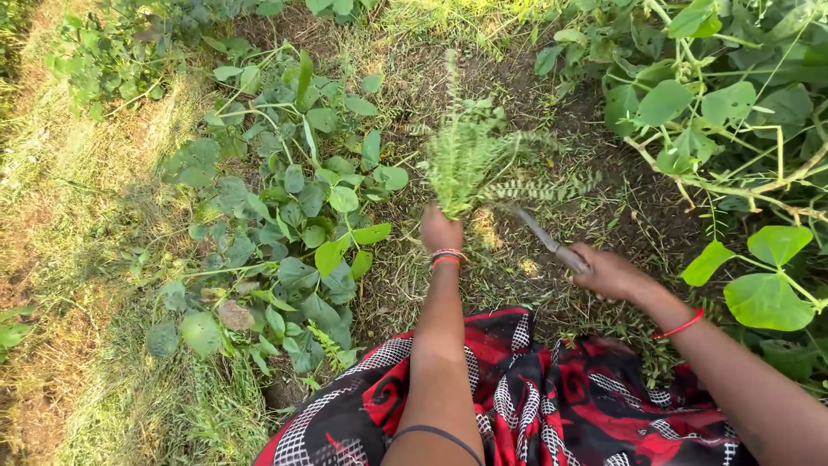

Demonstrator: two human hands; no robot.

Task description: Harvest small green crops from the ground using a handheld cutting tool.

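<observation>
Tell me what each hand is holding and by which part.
The left hand grips a bunch of feathery green weeds at the base of its stems. The right hand holds a sickle by its handle.

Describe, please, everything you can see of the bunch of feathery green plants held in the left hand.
The bunch of feathery plants is a tuft of thin green stems with tiny paired leaflets, fresh-looking. It stands roughly upright, fanning out above, some fronds drooping right. The left hand grips its gathered base. The sickle blade, held by the right hand, meets it low down, above dry, grassy soil.
</observation>
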